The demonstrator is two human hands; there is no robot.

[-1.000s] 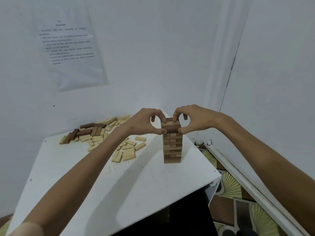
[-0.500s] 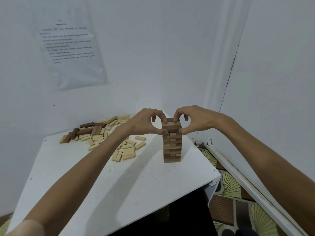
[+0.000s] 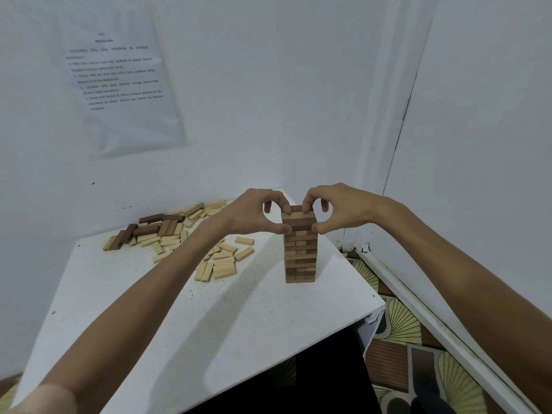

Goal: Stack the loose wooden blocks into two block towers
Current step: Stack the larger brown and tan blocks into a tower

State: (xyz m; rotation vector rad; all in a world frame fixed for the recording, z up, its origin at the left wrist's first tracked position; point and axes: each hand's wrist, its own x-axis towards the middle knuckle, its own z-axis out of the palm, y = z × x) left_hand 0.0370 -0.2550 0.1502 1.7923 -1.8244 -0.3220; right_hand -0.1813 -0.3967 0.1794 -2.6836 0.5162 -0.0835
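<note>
Tower, layered rectangular wood blocks, dark and pale; left hand, right hand grip pinching its top layers.

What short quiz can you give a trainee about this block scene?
1. Fill in: the left hand and the right hand both pinch the ___ of the tower.
2. True or false: a second tower stands on the table.
3. The loose blocks lie: A) left of the tower; B) right of it; C) on the floor.
Key: 1 top; 2 false; 3 A.
</note>
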